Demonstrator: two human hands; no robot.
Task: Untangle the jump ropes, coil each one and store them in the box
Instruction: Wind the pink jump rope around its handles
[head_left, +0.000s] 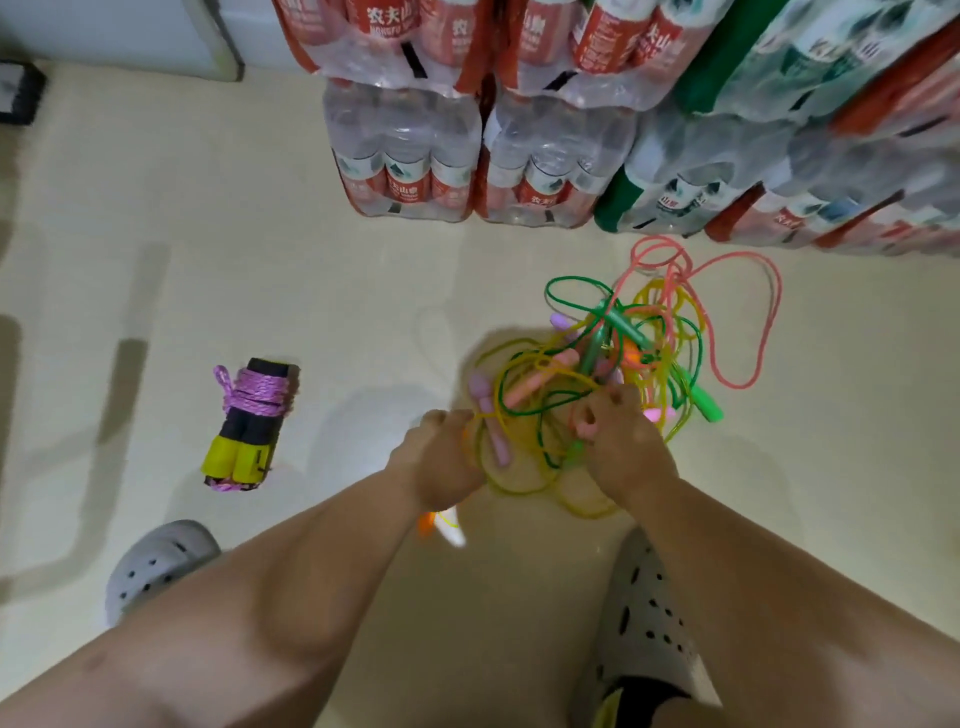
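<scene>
Jump-rope tangle (623, 353) on floor, bulk ahead-right of hands, nearer right hand (623, 447). Both hands at tangle's near edge. Left hand (447, 460) pinches yellow rope (524, 488). Right hand clenches apparent pink handle (586, 427). Strand runs left-right between them. Coiled purple rope (254, 410) well left of tangle. Box unseen.

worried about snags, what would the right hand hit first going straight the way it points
Likely the tangle of jump ropes just ahead of the right hand, yellow loops and a pink handle first; depth unclear.
</scene>
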